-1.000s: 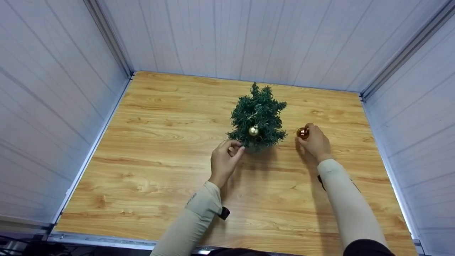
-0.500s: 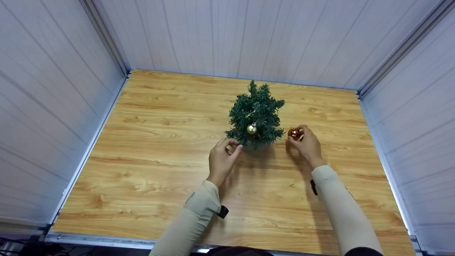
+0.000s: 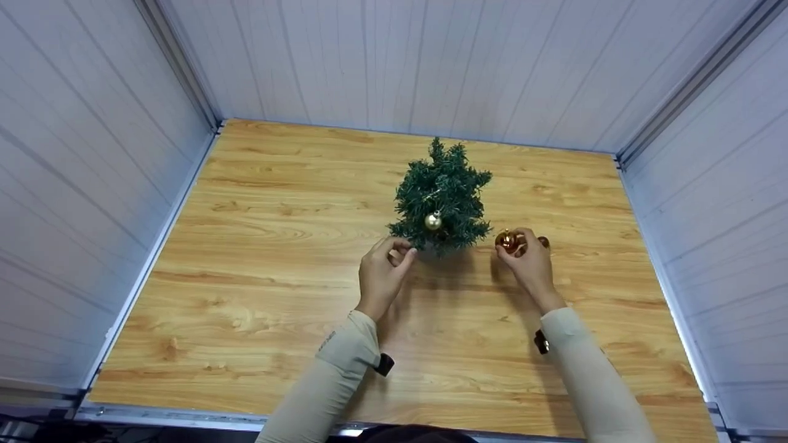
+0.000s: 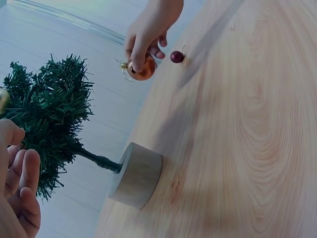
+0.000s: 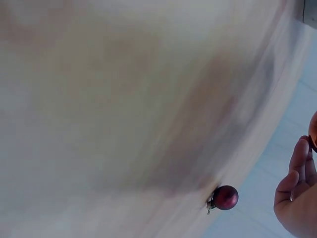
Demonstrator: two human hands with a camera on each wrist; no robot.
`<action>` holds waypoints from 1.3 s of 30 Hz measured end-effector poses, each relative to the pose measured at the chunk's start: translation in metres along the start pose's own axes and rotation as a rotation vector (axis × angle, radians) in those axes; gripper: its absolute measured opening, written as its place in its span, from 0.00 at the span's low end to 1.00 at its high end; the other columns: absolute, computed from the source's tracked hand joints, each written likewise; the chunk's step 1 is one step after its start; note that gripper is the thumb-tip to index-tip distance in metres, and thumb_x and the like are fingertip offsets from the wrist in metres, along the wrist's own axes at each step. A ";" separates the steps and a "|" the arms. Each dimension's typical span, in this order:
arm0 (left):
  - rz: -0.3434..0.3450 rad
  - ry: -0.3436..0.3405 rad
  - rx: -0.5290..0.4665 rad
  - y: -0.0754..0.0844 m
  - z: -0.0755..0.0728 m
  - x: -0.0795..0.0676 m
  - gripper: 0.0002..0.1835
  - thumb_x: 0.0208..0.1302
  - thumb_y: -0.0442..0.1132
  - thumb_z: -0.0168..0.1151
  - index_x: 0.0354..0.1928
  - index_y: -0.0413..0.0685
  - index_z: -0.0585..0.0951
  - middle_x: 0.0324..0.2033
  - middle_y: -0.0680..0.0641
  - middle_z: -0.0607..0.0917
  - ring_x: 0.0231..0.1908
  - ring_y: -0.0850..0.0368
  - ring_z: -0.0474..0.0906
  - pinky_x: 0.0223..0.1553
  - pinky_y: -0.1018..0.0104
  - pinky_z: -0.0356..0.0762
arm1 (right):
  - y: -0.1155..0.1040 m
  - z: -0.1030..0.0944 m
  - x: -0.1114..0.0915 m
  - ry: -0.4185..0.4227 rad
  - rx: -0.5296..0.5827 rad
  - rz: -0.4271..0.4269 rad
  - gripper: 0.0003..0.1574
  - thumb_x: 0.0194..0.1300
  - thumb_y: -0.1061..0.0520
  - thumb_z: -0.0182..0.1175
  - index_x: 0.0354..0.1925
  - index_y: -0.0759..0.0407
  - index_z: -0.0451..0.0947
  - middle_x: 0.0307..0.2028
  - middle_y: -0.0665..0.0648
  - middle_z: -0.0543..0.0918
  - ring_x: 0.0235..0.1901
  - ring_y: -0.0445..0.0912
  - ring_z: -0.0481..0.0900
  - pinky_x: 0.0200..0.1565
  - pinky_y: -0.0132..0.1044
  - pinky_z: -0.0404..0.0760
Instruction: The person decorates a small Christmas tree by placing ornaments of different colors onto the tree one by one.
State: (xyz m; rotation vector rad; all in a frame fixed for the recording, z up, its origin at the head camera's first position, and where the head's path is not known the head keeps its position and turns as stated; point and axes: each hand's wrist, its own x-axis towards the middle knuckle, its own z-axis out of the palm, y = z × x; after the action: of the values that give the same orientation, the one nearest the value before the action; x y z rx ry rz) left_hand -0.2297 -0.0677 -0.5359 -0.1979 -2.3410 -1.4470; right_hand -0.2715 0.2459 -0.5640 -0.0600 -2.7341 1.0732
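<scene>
Since a second ago, the copper bauble (image 3: 506, 240) has come closer to the small artificial Christmas tree (image 3: 452, 191), which I see upright on its pale round base (image 4: 141, 176) on the wood-grain table (image 3: 277, 295). On my feed the right hand (image 3: 533, 266) pinches that bauble between thumb and fingers, just beside the tree's right side. Behind that hand I find a dark red bauble (image 4: 177, 57) lying on the table. A gold bauble (image 3: 433, 221) hangs at the tree's front. The left hand (image 3: 380, 274) has its fingers curled at the lower left branches; I can't tell whether they pinch one.
</scene>
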 end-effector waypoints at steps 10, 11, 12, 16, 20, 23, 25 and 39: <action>-0.010 0.005 -0.005 0.000 0.001 0.000 0.05 0.64 0.44 0.67 0.38 0.53 0.83 0.32 0.56 0.83 0.26 0.67 0.78 0.30 0.72 0.78 | -0.015 -0.001 -0.032 0.073 0.127 0.077 0.28 0.59 0.53 0.71 0.55 0.58 0.74 0.43 0.61 0.83 0.33 0.51 0.78 0.32 0.28 0.73; -0.010 0.005 -0.006 0.000 0.001 0.000 0.05 0.64 0.43 0.67 0.38 0.53 0.83 0.32 0.56 0.83 0.26 0.67 0.78 0.30 0.72 0.78 | -0.018 -0.002 -0.035 0.087 0.139 0.077 0.28 0.58 0.53 0.71 0.55 0.58 0.75 0.42 0.61 0.83 0.33 0.51 0.77 0.31 0.28 0.72; -0.012 0.005 -0.006 0.000 0.001 0.001 0.05 0.64 0.43 0.67 0.38 0.53 0.83 0.32 0.56 0.83 0.26 0.67 0.78 0.30 0.72 0.78 | -0.021 -0.003 -0.038 0.096 0.152 0.079 0.28 0.58 0.53 0.71 0.55 0.58 0.75 0.42 0.60 0.83 0.33 0.50 0.77 0.31 0.27 0.72; -0.011 0.019 -0.003 -0.001 0.000 0.003 0.05 0.63 0.43 0.68 0.38 0.53 0.84 0.31 0.56 0.83 0.25 0.66 0.78 0.29 0.70 0.79 | -0.030 -0.002 -0.045 0.131 0.193 0.058 0.28 0.56 0.55 0.72 0.54 0.60 0.76 0.38 0.60 0.83 0.32 0.49 0.76 0.30 0.25 0.71; -0.019 0.034 0.000 -0.003 -0.003 0.003 0.05 0.63 0.42 0.68 0.37 0.52 0.83 0.31 0.55 0.83 0.25 0.65 0.79 0.29 0.68 0.80 | -0.037 0.002 -0.049 0.146 0.215 0.035 0.28 0.55 0.56 0.73 0.52 0.61 0.77 0.37 0.60 0.83 0.31 0.48 0.75 0.30 0.27 0.69; -0.028 0.035 0.008 -0.004 -0.004 0.002 0.05 0.63 0.42 0.68 0.37 0.52 0.84 0.31 0.55 0.83 0.24 0.64 0.79 0.29 0.68 0.79 | -0.040 0.004 -0.052 0.150 0.219 0.029 0.27 0.55 0.56 0.73 0.52 0.61 0.77 0.36 0.59 0.83 0.31 0.47 0.75 0.31 0.29 0.67; -0.028 0.034 0.011 -0.004 -0.005 0.003 0.05 0.63 0.42 0.68 0.38 0.52 0.84 0.31 0.55 0.83 0.24 0.65 0.79 0.28 0.69 0.79 | -0.042 0.005 -0.053 0.153 0.224 0.028 0.26 0.55 0.56 0.73 0.51 0.61 0.77 0.36 0.58 0.83 0.31 0.46 0.75 0.31 0.29 0.67; -0.040 0.052 -0.016 -0.004 -0.007 0.004 0.04 0.63 0.41 0.68 0.38 0.52 0.84 0.31 0.55 0.84 0.24 0.65 0.78 0.28 0.70 0.79 | -0.057 0.015 -0.071 0.159 0.328 0.041 0.26 0.53 0.60 0.74 0.50 0.61 0.77 0.34 0.57 0.81 0.31 0.46 0.74 0.33 0.34 0.68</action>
State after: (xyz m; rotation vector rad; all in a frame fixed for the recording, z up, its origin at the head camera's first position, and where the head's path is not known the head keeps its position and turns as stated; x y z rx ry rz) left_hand -0.2332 -0.0758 -0.5352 -0.1173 -2.3053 -1.4719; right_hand -0.2027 0.1862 -0.5490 -0.1451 -2.3957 1.4459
